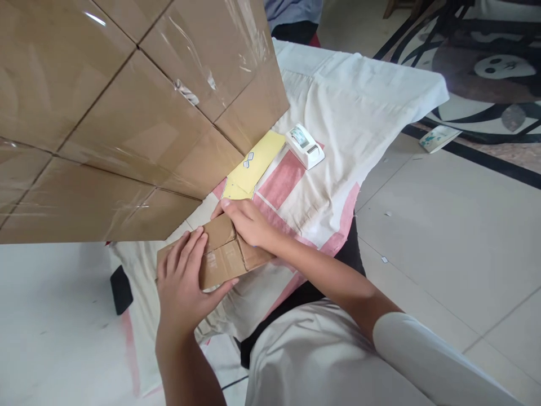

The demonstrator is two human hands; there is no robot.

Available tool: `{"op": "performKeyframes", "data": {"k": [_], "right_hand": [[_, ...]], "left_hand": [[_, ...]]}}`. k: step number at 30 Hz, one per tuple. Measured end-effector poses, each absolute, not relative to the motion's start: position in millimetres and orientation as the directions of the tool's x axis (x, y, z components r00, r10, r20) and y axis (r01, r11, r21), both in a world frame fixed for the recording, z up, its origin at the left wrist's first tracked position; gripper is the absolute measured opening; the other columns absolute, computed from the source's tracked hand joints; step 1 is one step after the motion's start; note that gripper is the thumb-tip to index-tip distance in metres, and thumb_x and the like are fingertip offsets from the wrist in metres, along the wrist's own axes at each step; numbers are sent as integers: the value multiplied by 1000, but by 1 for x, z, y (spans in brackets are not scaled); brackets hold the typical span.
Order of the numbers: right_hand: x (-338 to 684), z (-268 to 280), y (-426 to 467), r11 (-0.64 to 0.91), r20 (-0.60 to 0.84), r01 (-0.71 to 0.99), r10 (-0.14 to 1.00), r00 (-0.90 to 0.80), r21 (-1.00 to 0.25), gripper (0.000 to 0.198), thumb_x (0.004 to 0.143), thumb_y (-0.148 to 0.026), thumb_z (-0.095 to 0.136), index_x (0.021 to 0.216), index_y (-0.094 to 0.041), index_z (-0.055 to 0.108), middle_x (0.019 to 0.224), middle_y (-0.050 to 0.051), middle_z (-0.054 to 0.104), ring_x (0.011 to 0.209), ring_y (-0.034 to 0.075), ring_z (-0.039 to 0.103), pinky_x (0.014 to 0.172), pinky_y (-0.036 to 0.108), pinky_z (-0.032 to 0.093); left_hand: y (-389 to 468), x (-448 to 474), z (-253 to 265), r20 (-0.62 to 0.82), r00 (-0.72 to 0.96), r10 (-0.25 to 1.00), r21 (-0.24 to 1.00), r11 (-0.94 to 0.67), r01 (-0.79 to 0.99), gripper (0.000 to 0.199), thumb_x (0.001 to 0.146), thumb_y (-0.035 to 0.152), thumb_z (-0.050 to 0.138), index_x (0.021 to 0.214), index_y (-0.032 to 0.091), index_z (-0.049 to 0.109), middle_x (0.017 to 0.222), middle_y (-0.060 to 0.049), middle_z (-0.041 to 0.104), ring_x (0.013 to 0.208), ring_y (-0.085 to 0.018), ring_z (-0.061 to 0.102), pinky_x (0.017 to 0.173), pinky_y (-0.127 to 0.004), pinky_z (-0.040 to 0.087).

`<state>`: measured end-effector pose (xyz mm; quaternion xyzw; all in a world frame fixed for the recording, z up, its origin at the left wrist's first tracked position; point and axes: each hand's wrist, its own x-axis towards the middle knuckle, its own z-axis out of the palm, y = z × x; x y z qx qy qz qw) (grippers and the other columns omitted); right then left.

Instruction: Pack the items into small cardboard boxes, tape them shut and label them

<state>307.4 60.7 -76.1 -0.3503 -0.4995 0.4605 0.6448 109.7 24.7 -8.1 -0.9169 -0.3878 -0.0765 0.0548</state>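
Observation:
A small taped cardboard box rests on the cloth-covered table in front of me. My left hand grips its left part, fingers over the top and thumb along the near edge. My right hand is closed over the far right edge, with the thumb on top and the other fingertips partly hidden. Just beyond the right hand lies a yellow sheet with small white diamond-shaped pieces on it. A small white device with a printed label sits beside the sheet's far end.
Stacked cardboard boxes rise at the left. The table's white and pink cloth hangs over its edges. A dark phone-like object lies at left. On the tiled floor is a small pale box; another person's clothing shows behind.

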Motion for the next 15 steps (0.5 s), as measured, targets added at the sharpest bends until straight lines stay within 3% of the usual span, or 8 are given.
{"op": "performKeyframes", "data": {"k": [9, 15], "right_hand": [[302, -79, 60, 288, 248, -298, 955, 164, -910, 61, 104, -57, 36, 76, -17, 73, 72, 1, 66, 75, 15, 63, 74, 25, 46], [299, -71, 54, 213, 157, -308, 967, 199, -927, 51, 98, -51, 47, 75, -14, 76, 65, 0, 62, 68, 14, 59, 65, 23, 44]], "left_hand": [[25, 110, -12, 224, 675, 703, -82, -676, 732, 94, 80, 65, 69, 156, 22, 35, 152, -14, 54, 141, -39, 47, 116, -54, 32], [34, 98, -26, 336, 722, 605, -118, -733, 670, 95, 80, 70, 59, 159, 24, 33, 146, -15, 60, 128, -43, 57, 107, -56, 39]]}}
